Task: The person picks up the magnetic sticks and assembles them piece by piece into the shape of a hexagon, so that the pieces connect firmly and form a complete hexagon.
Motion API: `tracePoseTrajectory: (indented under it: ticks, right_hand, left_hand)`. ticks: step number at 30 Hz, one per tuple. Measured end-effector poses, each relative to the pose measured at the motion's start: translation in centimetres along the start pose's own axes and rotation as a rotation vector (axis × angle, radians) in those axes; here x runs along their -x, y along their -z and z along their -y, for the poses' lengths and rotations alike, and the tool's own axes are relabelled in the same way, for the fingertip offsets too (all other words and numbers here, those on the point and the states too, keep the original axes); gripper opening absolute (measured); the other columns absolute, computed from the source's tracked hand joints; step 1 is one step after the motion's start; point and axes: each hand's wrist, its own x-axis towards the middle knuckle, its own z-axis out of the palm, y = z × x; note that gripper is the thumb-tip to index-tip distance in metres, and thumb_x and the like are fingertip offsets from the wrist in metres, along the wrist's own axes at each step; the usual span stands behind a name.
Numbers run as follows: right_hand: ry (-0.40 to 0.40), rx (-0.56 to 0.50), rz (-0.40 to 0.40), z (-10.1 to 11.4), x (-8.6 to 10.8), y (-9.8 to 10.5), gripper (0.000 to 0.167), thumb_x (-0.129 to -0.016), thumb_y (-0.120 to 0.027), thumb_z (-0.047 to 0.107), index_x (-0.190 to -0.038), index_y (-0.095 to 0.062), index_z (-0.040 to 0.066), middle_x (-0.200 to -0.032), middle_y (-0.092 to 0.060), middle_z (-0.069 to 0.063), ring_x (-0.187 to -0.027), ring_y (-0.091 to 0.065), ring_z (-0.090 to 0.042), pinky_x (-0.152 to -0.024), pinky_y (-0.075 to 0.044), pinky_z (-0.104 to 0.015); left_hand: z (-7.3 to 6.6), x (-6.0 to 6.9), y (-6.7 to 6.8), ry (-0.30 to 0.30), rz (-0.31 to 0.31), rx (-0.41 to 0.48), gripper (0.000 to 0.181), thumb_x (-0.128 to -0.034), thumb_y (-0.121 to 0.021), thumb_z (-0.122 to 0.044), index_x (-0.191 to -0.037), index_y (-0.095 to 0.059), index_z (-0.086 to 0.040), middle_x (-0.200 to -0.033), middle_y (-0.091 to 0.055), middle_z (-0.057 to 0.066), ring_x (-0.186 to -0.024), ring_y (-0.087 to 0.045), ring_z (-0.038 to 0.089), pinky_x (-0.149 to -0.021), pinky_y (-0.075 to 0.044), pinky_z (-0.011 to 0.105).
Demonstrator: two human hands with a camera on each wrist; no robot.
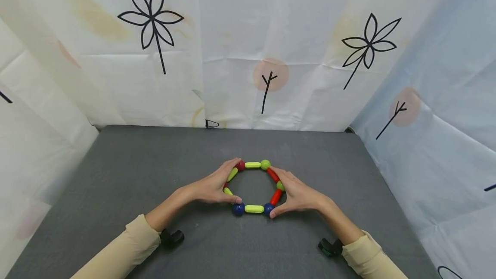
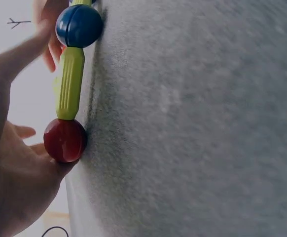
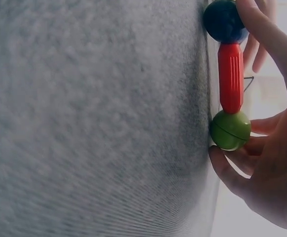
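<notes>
A six-sided ring of magnetic rods and balls [image 1: 254,209] lies flat on the grey table between the two hands. My left hand [image 1: 212,187] holds its left side, thumb at the near blue ball [image 1: 238,209] and fingertips at the far red ball [image 1: 240,165]. Another red ball [image 2: 64,141] shows beside the palm in the left wrist view. My right hand [image 1: 299,192] holds the right side, thumb at the other blue ball [image 1: 268,208] and fingers near the far green ball [image 1: 265,165]. A red rod [image 3: 231,78] and green ball [image 3: 231,130] show in the right wrist view.
Grey cloth covers the table [image 1: 155,154] around the ring. White patterned curtains [image 1: 232,33] hang behind it and at both sides. A black wrist device [image 1: 172,238] sits on the left wrist, with a similar one [image 1: 330,247] on the right.
</notes>
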Motion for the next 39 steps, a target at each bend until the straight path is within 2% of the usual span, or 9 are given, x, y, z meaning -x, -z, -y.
tracePoseTrajectory:
  ticks: [4,7,11,14,18,22,26,30,39]
  right_hand:
    - [-0.002,-0.011,0.002,-0.1,-0.3,0.5,0.134,-0.076,-0.098,0.053,-0.173,-0.018,0.007,-0.177,-0.031,-0.020,-0.161,-0.035,-0.047,-0.126,-0.031,-0.074]
    - [0.001,-0.022,0.005,-0.3,-0.8,0.9,0.132,-0.078,-0.097,0.053,-0.173,-0.018,0.006,-0.177,-0.030,-0.021,-0.161,-0.036,-0.045,-0.126,-0.035,-0.071]
    - [0.012,-0.062,0.002,-0.7,-1.7,1.6,0.118,-0.088,-0.090,0.049,-0.173,-0.020,0.006,-0.175,-0.034,-0.020,-0.152,-0.048,-0.040,-0.121,-0.044,-0.064]
    - [0.029,-0.097,-0.033,-1.2,-2.7,2.1,0.095,-0.100,-0.079,0.041,-0.171,-0.026,0.004,-0.167,-0.046,-0.021,-0.135,-0.063,-0.036,-0.109,-0.055,-0.056]
    - [0.043,-0.084,-0.069,-1.7,-4.1,2.5,0.065,-0.108,-0.070,0.028,-0.160,-0.044,-0.001,-0.133,-0.070,-0.019,-0.104,-0.074,-0.024,-0.087,-0.060,-0.037]
    - [0.023,-0.078,-0.064,-2.1,-5.0,2.6,0.052,-0.107,-0.071,0.023,-0.149,-0.054,-0.003,-0.107,-0.076,-0.012,-0.083,-0.069,-0.010,-0.074,-0.055,-0.026]
    - [0.019,-0.088,-0.073,-1.9,-5.2,2.6,0.053,-0.107,-0.070,0.022,-0.149,-0.054,-0.005,-0.106,-0.076,-0.012,-0.082,-0.070,-0.009,-0.074,-0.055,-0.026]
    - [0.012,-0.092,-0.085,-1.5,-5.4,2.5,0.053,-0.107,-0.071,0.022,-0.150,-0.054,-0.004,-0.106,-0.076,-0.012,-0.082,-0.069,-0.010,-0.075,-0.055,-0.026]
    - [-0.008,-0.115,-0.100,-1.7,-6.1,2.3,0.053,-0.107,-0.071,0.024,-0.149,-0.054,-0.003,-0.104,-0.074,-0.011,-0.077,-0.065,-0.008,-0.072,-0.054,-0.025]
  left_hand:
    - [0.7,-1.0,0.6,-0.019,-0.019,0.028,0.102,-0.1007,-0.079,-0.032,-0.171,-0.014,0.002,-0.178,-0.022,0.026,-0.166,-0.026,0.044,-0.132,-0.026,0.066]
    - [3.2,-2.7,0.5,-0.092,-0.037,-0.002,0.090,-0.1064,-0.071,-0.032,-0.171,-0.017,0.001,-0.176,-0.030,0.025,-0.164,-0.034,0.038,-0.132,-0.034,0.057]
    - [4.0,-4.0,1.2,-0.118,-0.058,0.015,0.075,-0.1083,-0.068,-0.021,-0.167,-0.028,0.002,-0.168,-0.044,0.026,-0.153,-0.052,0.037,-0.123,-0.048,0.049]
    - [2.4,-3.9,2.2,-0.024,-0.095,0.032,0.067,-0.1033,-0.074,-0.012,-0.160,-0.043,0.003,-0.157,-0.058,0.025,-0.138,-0.065,0.039,-0.113,-0.057,0.051]
    - [1.9,-3.6,3.1,0.193,-0.171,-0.129,0.054,-0.0996,-0.079,-0.038,-0.142,-0.064,-0.007,-0.126,-0.074,0.011,-0.110,-0.072,0.024,-0.092,-0.062,0.042]
    - [1.4,-3.0,4.1,0.325,-0.104,-0.148,0.055,-0.0944,-0.082,-0.045,-0.131,-0.067,-0.007,-0.111,-0.071,0.008,-0.091,-0.067,0.019,-0.076,-0.056,0.035]
    - [1.3,-2.9,4.5,0.292,-0.053,-0.081,0.056,-0.0923,-0.087,-0.035,-0.133,-0.064,-0.003,-0.115,-0.071,0.013,-0.098,-0.067,0.022,-0.084,-0.058,0.036]
    - [1.4,-3.0,4.6,0.253,-0.072,-0.064,0.056,-0.0922,-0.088,-0.031,-0.134,-0.064,-0.001,-0.117,-0.074,0.015,-0.099,-0.071,0.022,-0.089,-0.060,0.039]
    - [2.0,-3.0,4.7,0.220,-0.122,-0.021,0.056,-0.0940,-0.087,-0.026,-0.137,-0.062,0.000,-0.118,-0.076,0.017,-0.089,-0.074,0.017,-0.084,-0.061,0.036]
